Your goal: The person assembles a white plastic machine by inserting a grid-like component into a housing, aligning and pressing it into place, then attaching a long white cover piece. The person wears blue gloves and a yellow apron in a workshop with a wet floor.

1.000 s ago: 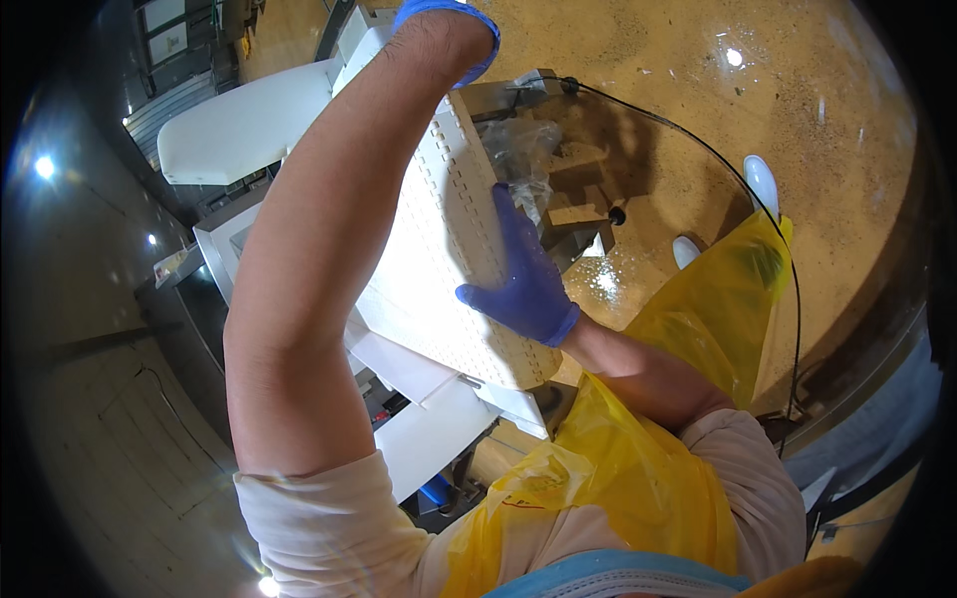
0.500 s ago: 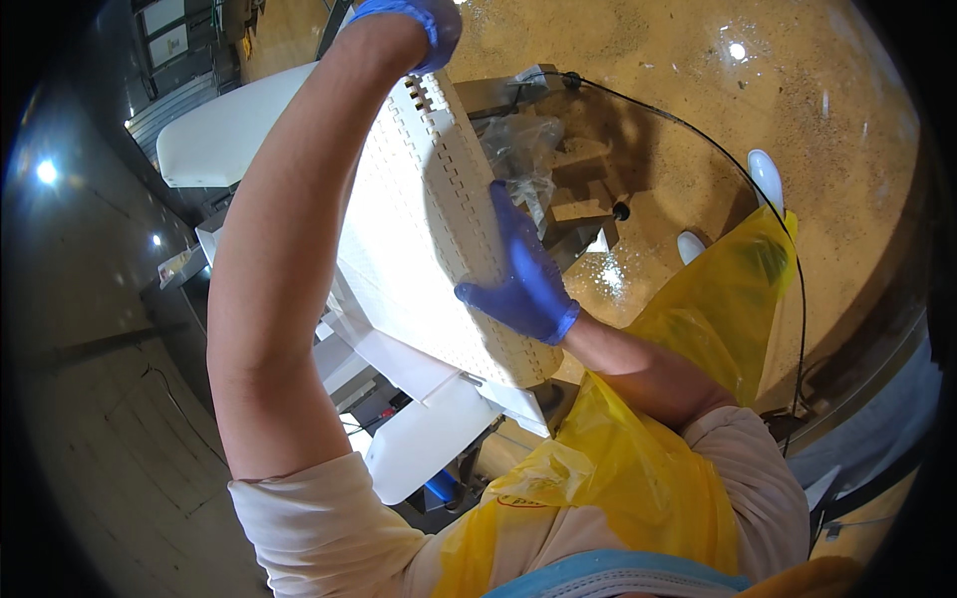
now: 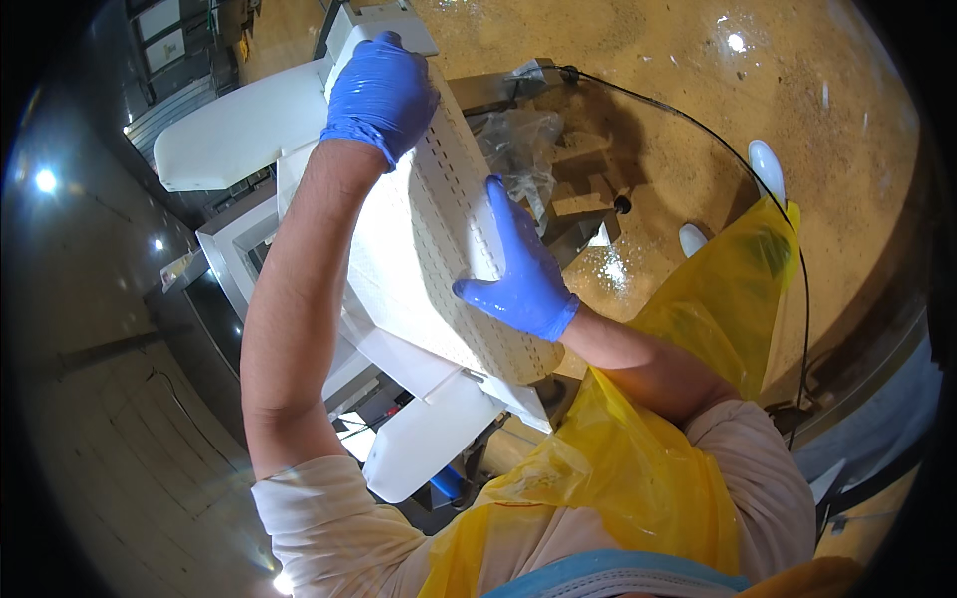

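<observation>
A white modular conveyor belt (image 3: 399, 264) with toothed, hinged links wraps over the end of a machine in front of me. My left hand (image 3: 382, 100), in a blue glove, is closed and pressed on the belt's far part. Its fingers curl under, and whatever they may hold is hidden. On the belt's right-hand rounded edge rests my right hand (image 3: 523, 264), also blue-gloved, thumb and fingers spread apart against the links. Between the hands a row of small dark slots shows in the belt.
White side guards (image 3: 229, 125) flank the belt's left, one of them near me (image 3: 429, 448). A black cable (image 3: 688, 110) curves over the wet tan floor. Clear plastic film (image 3: 523, 145) hangs by the metal frame. My yellow apron (image 3: 618, 448) drapes near the machine; white boots (image 3: 766, 169) stand on the right.
My left hand has come back toward me from beyond the belt's far end, uncovering a white end block. My right hand has hardly moved.
</observation>
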`<state>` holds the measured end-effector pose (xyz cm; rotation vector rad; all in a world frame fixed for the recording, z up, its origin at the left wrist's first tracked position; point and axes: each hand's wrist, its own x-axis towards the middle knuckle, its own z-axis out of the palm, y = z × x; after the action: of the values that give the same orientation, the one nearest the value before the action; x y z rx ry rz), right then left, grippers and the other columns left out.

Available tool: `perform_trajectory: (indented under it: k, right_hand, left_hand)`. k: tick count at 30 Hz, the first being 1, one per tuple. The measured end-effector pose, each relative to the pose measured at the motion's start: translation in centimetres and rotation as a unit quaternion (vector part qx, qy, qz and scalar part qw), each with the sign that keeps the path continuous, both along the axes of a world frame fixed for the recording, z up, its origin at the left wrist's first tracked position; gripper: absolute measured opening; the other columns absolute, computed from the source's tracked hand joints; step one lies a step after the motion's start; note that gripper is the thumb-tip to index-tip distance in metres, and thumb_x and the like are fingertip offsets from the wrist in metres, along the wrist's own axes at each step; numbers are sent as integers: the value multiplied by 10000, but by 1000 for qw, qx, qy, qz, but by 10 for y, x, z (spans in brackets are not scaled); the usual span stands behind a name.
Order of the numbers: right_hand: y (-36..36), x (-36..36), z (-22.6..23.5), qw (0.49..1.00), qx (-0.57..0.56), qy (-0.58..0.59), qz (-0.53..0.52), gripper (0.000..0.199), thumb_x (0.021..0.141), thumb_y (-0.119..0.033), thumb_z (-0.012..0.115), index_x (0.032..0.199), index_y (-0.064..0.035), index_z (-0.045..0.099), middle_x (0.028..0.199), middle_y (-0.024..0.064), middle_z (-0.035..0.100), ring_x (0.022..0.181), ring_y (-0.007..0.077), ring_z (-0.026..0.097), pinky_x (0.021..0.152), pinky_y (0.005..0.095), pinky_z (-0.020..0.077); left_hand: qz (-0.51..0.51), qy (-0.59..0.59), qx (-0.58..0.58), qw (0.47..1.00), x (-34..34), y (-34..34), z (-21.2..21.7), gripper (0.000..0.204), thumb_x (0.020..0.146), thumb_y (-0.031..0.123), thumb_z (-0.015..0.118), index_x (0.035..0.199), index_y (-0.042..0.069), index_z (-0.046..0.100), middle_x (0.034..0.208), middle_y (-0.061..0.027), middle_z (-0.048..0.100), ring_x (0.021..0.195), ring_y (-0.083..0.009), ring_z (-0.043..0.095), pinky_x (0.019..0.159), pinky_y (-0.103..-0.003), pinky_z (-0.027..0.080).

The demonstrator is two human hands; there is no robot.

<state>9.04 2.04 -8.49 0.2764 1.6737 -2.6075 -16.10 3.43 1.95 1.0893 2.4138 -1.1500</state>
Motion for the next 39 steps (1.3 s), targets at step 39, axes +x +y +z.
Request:
perform_trajectory:
  k: [39]
  right_hand:
    - [-2, -2, -9, 1000, -9, 14, -10, 1209, 777, -311, 832, 1678, -13, 82, 1605, 309, 320, 1481, 461, 368, 1210, 531, 362]
  left_hand:
    - [29, -62, -286, 956, -51, 73, -26, 314, 995, 78, 637, 1286, -1, 727, 1278, -203, 726, 1128, -347, 733, 954, -458, 590]
